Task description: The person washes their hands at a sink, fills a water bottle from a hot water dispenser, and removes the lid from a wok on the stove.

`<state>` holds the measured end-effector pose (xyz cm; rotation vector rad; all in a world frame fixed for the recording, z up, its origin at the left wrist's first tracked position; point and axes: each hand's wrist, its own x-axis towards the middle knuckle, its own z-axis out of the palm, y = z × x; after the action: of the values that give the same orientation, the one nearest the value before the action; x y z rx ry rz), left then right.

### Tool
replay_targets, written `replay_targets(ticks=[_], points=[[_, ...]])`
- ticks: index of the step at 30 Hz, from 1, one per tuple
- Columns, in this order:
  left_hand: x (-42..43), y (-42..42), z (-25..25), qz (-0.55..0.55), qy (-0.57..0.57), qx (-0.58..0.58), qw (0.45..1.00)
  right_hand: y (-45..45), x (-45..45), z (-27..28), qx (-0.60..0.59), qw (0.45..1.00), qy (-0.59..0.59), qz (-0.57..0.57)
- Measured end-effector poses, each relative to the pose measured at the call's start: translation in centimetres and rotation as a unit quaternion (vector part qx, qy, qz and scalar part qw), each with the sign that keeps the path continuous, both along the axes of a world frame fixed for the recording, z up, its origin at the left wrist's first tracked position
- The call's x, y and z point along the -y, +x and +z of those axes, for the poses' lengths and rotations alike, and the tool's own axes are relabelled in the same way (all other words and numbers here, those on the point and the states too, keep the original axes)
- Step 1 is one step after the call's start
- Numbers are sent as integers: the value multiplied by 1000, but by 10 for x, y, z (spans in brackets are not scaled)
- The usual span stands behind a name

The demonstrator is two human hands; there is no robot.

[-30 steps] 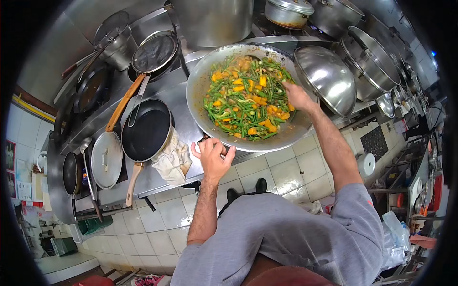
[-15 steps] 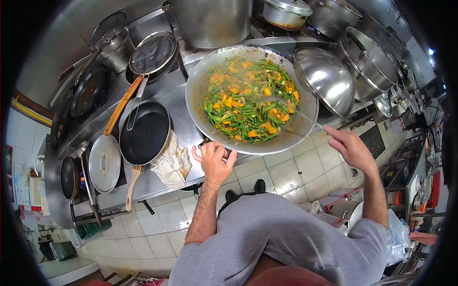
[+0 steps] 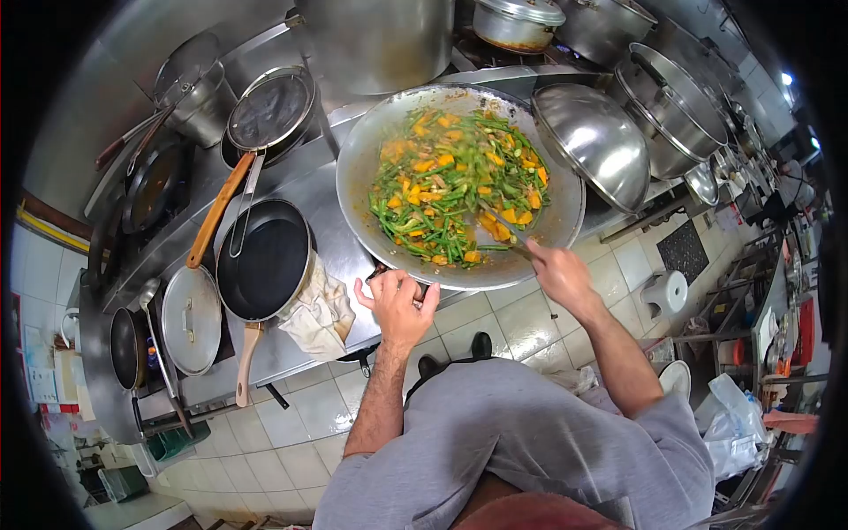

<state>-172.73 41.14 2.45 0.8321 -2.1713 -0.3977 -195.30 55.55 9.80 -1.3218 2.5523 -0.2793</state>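
Observation:
A large wok (image 3: 353, 208) holds steaming green beans with orange pumpkin-like chunks (image 3: 433, 168). My right hand (image 3: 563, 276), at the wok's near right rim, is closed around a long-handled metal stirring utensil (image 3: 515, 237). Its head is among the vegetables, some of which blur with motion. At the near left rim, my left hand (image 3: 402, 305) has curled fingers around something dark, mostly hidden, perhaps the wok's handle. A crumpled white cloth (image 3: 320, 314) lies just left of that hand.
Left on the steel counter are a black frying pan (image 3: 263, 265), a round lid (image 3: 191, 322) and a wooden-handled strainer (image 3: 272, 110). A domed metal lid (image 3: 596, 146) leans at the wok's right. A tall pot (image 3: 375, 44) stands behind. A white stool (image 3: 667, 291) is on the tiled floor.
My right hand has moved left and nearer the wok, bringing the utensil deeper into the vegetables, which are being tossed. My left hand keeps its place at the rim.

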Motion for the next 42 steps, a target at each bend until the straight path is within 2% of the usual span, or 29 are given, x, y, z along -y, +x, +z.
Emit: replay_targets(ticks=[3,5,7,9,12,13,15,20,21,23,26,34,37,39,40,41,42], points=[[-1,1,1,-2,-4,2,1000,-12,19,2,-33,999,-6,4],[1,2,3,1,-9,7,1000,-23,9,33,-7,999,46,6],[0,3,2,-3,-2,7,1000,-39,-22,59,-50,997,3,53],[-1,3,0,7,-1,7,1000,-32,-38,111,1,998,60,12],[-1,2,2,5,-6,10,1000,-29,-50,132,49,998,41,30],[-1,2,3,5,-6,9,1000,-29,-49,128,48,998,39,29],[-1,2,1,2,-7,9,1000,-29,-44,109,-5,987,-42,154],[-2,1,0,14,-8,14,1000,-14,7,68,-58,954,-18,293],[-2,0,0,11,-10,15,1000,-10,17,58,-58,955,-19,290],[-2,-1,0,16,-13,2,1000,-7,32,42,-136,937,51,317],[-3,-1,1,14,-7,6,1000,-16,38,28,-186,928,66,317],[-4,-1,1,22,12,7,1000,-84,-1,18,-228,927,63,290],[-2,0,-1,19,-2,1,1000,-95,-21,30,-188,948,2,256],[-1,-1,-1,17,-4,1,1000,-96,-33,47,-75,970,-72,218],[-1,-1,0,14,-4,-1,1000,-87,-37,68,15,991,-7,131],[-1,-1,1,15,-2,-2,1000,-84,-45,78,14,992,-5,128],[-2,-1,2,15,1,-2,1000,-84,-56,84,63,991,-36,117]])
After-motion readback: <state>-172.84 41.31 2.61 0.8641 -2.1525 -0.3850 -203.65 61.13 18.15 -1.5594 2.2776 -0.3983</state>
